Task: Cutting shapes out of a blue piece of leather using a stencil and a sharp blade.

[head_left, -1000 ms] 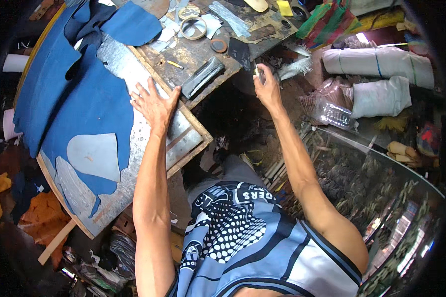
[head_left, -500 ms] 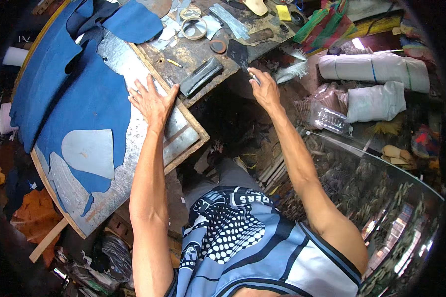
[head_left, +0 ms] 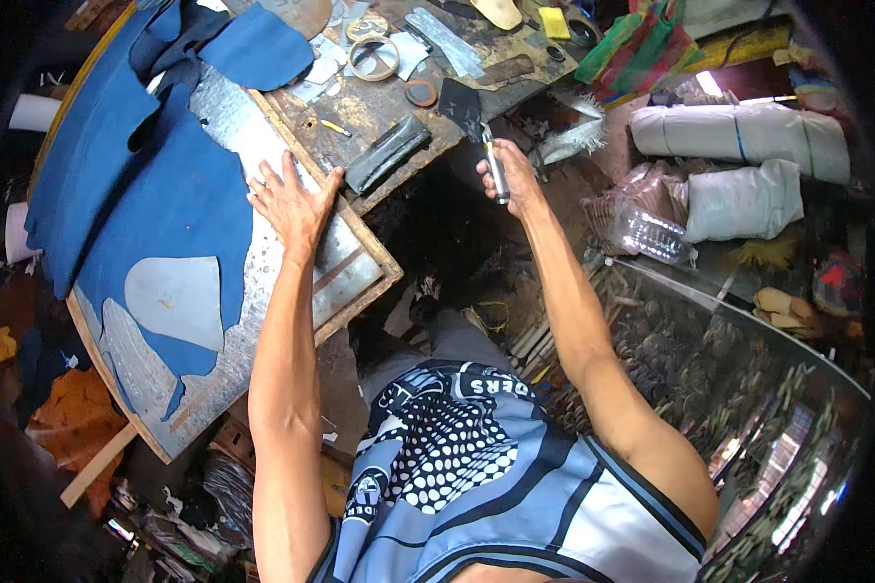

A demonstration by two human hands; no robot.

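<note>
My left hand (head_left: 292, 206) lies with spread fingers on the metal-topped, wood-edged board (head_left: 226, 384), its thumb over the wooden rim. Beside it on the board spreads a large blue leather sheet (head_left: 180, 185), with a pale rounded template (head_left: 173, 301) on top. My right hand (head_left: 517, 180) is closed around the silver-and-black handle of what looks like a utility knife (head_left: 497, 167), off the worktable's edge. The upper end of the knife is close to a flat black piece (head_left: 463, 105); whether they touch I cannot tell.
A long dark block (head_left: 387, 155) sits at the edge of the worn worktable (head_left: 311, 109). Farther back are a tape roll (head_left: 373, 58), a yellow-handled small tool (head_left: 335, 127) and scraps. White wrapped rolls (head_left: 739, 136) and a curved glass panel (head_left: 739, 306) stand at the right.
My right hand has turned at the wrist, so the knife's handle now shows beyond the fingers, pointing toward me. My left hand stays spread on the board. The view has shifted slightly.
</note>
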